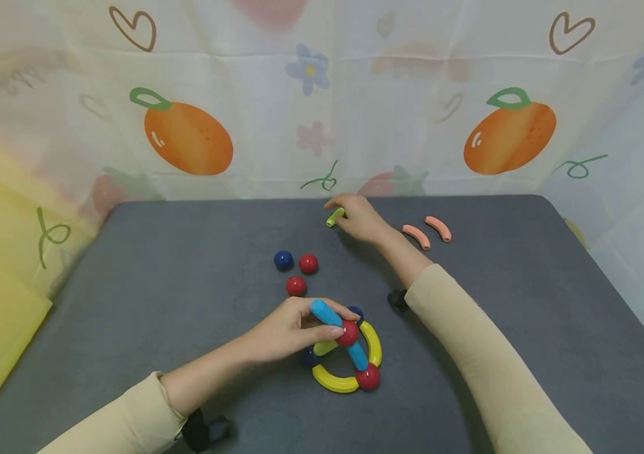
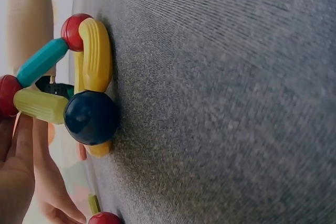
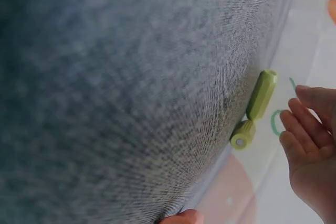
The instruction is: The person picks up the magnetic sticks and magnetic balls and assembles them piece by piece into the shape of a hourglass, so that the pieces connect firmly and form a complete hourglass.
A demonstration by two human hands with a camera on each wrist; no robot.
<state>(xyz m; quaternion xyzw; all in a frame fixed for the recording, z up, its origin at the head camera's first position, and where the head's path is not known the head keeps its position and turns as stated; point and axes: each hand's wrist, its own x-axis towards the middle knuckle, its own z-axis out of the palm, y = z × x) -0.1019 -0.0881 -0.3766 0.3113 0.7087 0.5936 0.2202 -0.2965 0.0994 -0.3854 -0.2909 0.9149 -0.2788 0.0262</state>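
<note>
My left hand (image 1: 290, 325) pinches a red ball (image 1: 347, 333) at the top of a structure of balls and rods. A light blue rod (image 1: 324, 312) sticks up from that ball. Below, another blue rod (image 1: 357, 356) and a yellow-green rod (image 2: 39, 106) slope to a base of yellow curved rods (image 1: 335, 382), a red ball (image 1: 368, 378) and dark blue balls (image 2: 92, 117). At the table's far edge my right hand (image 1: 358, 217) is beside a green rod (image 1: 335, 218). The right wrist view shows two green rods (image 3: 262, 95), apart from its loosely bent fingers.
A dark blue ball (image 1: 284, 260) and two red balls (image 1: 308, 263) lie on the grey table (image 1: 185, 271) beyond the structure. Two pink curved rods (image 1: 438, 228) lie right of my right hand. A patterned cloth (image 1: 265, 151) hangs behind the table.
</note>
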